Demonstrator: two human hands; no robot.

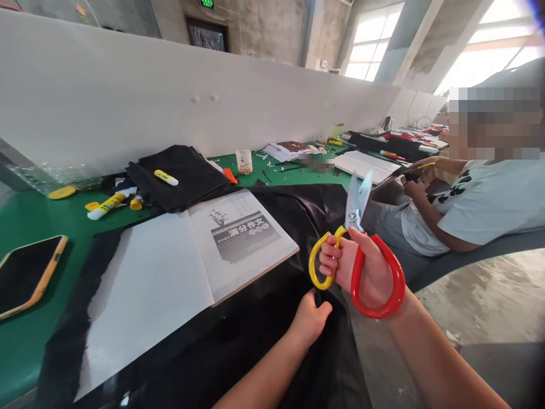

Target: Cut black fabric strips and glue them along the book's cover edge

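Note:
Raised in my right hand [369,271] is a pair of scissors [352,215] with one yellow and one red handle loop. Its blades point upward and stand slightly apart, clear of the cloth. My left hand [311,318] is closed at the edge of the black fabric [187,335], just below the scissors; its fingertips are partly hidden. The fabric covers the near part of the table. On top of it lies an open book [255,233], with a blank white page at left and a printed cover page at right.
A phone [32,275] lies on the green table [91,250] at left. Behind the book are a folded black cloth pile [187,170], glue sticks [106,205] and a plastic cup [244,162]. A co-worker [489,199] sits at right, hands on dark material. A white partition [162,96] stands behind.

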